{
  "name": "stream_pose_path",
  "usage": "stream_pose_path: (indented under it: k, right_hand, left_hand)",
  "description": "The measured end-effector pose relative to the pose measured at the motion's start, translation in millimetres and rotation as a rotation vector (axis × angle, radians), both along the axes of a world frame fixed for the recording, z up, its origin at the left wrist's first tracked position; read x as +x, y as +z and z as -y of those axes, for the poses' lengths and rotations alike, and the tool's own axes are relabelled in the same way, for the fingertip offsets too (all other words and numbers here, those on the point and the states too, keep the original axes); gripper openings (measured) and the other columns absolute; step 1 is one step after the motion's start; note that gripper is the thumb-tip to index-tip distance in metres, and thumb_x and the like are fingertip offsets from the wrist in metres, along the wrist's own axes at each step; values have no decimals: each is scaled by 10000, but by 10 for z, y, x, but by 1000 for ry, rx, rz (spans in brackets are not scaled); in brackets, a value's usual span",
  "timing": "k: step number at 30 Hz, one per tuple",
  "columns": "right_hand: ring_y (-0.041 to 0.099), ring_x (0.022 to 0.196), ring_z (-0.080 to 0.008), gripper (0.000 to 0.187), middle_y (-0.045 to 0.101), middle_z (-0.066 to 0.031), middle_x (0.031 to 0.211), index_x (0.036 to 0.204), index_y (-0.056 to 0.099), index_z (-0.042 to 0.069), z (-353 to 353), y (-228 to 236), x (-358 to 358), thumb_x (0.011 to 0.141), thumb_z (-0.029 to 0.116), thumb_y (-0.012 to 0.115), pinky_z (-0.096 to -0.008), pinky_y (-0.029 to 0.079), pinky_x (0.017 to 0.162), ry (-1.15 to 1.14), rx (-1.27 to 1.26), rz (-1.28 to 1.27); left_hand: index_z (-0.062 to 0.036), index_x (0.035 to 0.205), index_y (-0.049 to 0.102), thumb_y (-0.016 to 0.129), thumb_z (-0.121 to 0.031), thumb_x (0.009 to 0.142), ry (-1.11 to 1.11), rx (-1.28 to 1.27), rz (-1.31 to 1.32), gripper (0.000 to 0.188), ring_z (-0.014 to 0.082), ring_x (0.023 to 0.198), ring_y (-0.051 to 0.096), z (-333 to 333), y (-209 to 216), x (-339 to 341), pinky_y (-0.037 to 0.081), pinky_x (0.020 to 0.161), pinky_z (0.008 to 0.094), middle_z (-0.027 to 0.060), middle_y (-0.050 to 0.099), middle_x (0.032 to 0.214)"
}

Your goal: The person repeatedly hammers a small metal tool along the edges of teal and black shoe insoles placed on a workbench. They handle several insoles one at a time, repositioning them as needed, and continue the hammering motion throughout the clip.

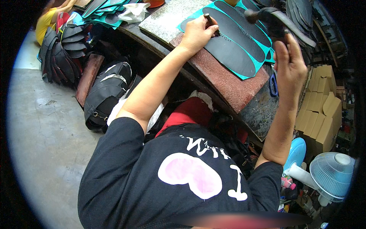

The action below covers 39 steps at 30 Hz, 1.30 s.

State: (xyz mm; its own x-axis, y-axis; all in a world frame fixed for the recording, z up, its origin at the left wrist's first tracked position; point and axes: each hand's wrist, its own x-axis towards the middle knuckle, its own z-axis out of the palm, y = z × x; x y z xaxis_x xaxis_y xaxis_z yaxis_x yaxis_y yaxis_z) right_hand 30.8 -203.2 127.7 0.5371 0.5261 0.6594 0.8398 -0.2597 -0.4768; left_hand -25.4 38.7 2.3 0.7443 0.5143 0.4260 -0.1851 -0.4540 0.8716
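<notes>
My left hand is closed around a short dark punch, held upright. Its lower end meets a black sole-shaped piece on a teal sheet, close to a row of small marks. Under the sheet lies a reddish-brown slab. To the right, my right hand is raised, its fingers around what looks like a dark hammer; motion blurs it, and the grip is partly hidden. More black soles lie side by side on the teal sheets.
A grey stone slab lies on the workbench, with blue-handled scissors near its right end. Teal sheets and a white plastic bag sit at the far left. Cardboard boxes and a fan stand right. A person in yellow is far left.
</notes>
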Motion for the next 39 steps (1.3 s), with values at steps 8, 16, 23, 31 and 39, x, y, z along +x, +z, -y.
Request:
stream_pose_path:
  k: [8, 16, 23, 31, 39]
  right_hand:
    - [686, 822, -354, 361, 694, -172, 881, 1176, 634, 150, -181, -301, -53, 926, 409, 615, -390, 534, 672, -172, -288, -31]
    - [669, 785, -168, 380, 705, -103, 894, 1206, 638, 71, 117, -14, 12, 941, 343, 634, -285, 512, 677, -72, -60, -81]
    - [682, 677, -299, 357, 696, -137, 818, 1199, 612, 93, -167, -132, -159, 930, 324, 648, -347, 529, 618, -37, -88, 186]
    - [694, 846, -331, 396, 708, -137, 943, 1216, 622, 160, 111, -480, 154, 936, 437, 588, -379, 529, 693, -207, -261, -115]
    - [653, 731, -111, 398, 704, -73, 854, 1221, 639, 71, -79, -85, 14, 938, 350, 642, -262, 518, 658, -35, -40, -119]
  left_hand:
    - [-6, 979, 615, 677, -150, 875, 84, 715, -70, 189, 235, 770, 708, 230, 93, -3, 563, 676, 328, 151, 693, 824]
    - [-17, 938, 643, 662, -133, 879, -40, -46, 1, 131, 199, 750, 703, 75, -13, 25, 552, 696, 320, 114, 702, 813]
    - [-11, 919, 600, 687, -165, 858, 30, 617, 12, 187, 375, 789, 649, 285, 110, -31, 531, 664, 396, 207, 645, 827]
    - [-6, 905, 635, 660, -92, 880, 22, -423, 291, 93, 131, 736, 698, -34, 10, -17, 571, 652, 264, 85, 703, 823]
    - [-24, 911, 658, 688, -130, 860, 22, -120, 16, 121, 137, 695, 703, -76, -76, -46, 560, 674, 286, 75, 706, 773]
